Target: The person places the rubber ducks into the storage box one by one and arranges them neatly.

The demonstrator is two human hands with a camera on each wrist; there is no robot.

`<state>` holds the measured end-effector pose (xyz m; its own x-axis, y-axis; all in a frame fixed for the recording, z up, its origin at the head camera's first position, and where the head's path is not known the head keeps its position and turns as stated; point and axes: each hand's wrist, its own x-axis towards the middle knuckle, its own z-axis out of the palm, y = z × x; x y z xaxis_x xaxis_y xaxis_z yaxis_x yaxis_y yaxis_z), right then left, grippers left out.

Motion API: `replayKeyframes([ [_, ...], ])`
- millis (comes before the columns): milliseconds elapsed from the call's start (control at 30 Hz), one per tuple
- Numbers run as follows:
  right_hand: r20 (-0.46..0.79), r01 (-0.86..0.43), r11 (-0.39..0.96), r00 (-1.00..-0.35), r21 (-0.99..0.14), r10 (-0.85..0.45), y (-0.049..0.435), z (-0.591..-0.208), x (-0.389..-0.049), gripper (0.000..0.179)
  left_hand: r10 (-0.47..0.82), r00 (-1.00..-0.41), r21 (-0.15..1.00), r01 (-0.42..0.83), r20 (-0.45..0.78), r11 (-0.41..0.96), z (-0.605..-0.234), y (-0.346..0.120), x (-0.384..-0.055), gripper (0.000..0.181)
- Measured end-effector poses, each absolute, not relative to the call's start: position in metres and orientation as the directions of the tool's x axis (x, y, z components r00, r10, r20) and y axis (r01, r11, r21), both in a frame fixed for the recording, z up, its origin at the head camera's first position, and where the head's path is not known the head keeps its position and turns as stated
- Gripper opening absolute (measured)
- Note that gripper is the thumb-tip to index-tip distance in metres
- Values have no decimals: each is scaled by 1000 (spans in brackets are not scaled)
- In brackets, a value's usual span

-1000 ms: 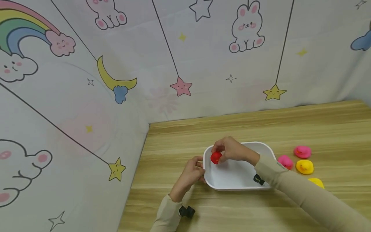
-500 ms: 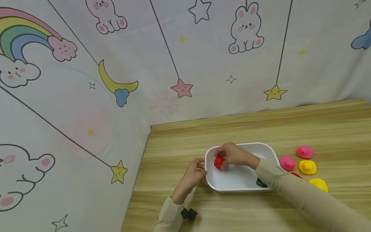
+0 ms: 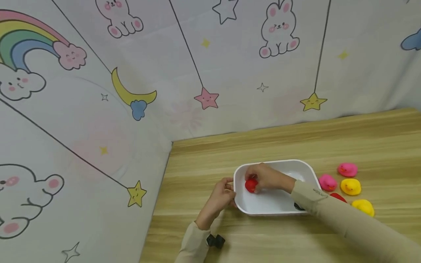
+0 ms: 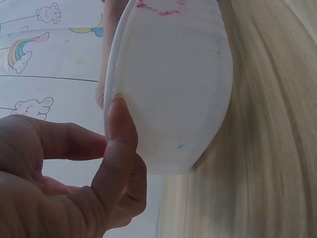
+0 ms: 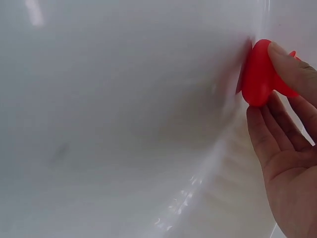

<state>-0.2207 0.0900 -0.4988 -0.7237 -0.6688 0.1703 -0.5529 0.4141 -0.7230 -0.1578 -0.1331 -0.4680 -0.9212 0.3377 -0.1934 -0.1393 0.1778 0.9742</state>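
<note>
A white plastic basin [image 3: 279, 206] stands on the wooden table. Inside its left end, my right hand [image 3: 268, 177] pinches a red rubber duck [image 3: 251, 185] between thumb and fingers. Close up in the right wrist view, the duck [image 5: 260, 74] is low against the basin's glossy inner surface, the thumb on one side and fingertips underneath. My left hand [image 3: 218, 199] holds the basin's left end by the rim; in the left wrist view a digit lies along the outer wall [image 4: 178, 84] and the other fingers bend at the edge.
Right of the basin lie pink ducks [image 3: 347, 169], yellow ducks [image 3: 351, 186] and a red one [image 3: 338, 197], partly behind the right sleeve [image 3: 329, 208]. A black wrist device [image 3: 215, 241] sits by the left cuff. A printed cloth wall [image 3: 243, 120] borders the table [image 3: 197, 160].
My right hand has brought the red duck lower into the basin's left end. The left hand keeps its place at the rim. The head view has shifted slightly.
</note>
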Motion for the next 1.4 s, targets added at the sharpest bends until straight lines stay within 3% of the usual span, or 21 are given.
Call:
replayKeyframes([
  [267, 144, -574, 438, -704, -692, -696, 93, -490, -222, 48, 341, -918, 972, -148, -204, 183, -466, -132, -163, 59],
  [667, -31, -428, 513, -746, -744, -666, 100, -450, -217, 64, 357, -913, 971, -133, -198, 198, -463, -131, -167, 53],
  [933, -8, -427, 509, -760, -747, -649, 113, -439, -213, 60, 346, -916, 971, -146, -204, 188, -465, -133, -162, 50],
  [1167, 27, -340, 465, -829, -818, -559, 141, -427, -205, 63, 342, -917, 972, -149, -205, 184, -468, -133, -159, 50],
  [1400, 54, -315, 490, -878, -813, -475, 176, -417, -200, 64, 337, -917, 971, -158, -212, 182, -466, -133, -158, 49],
])
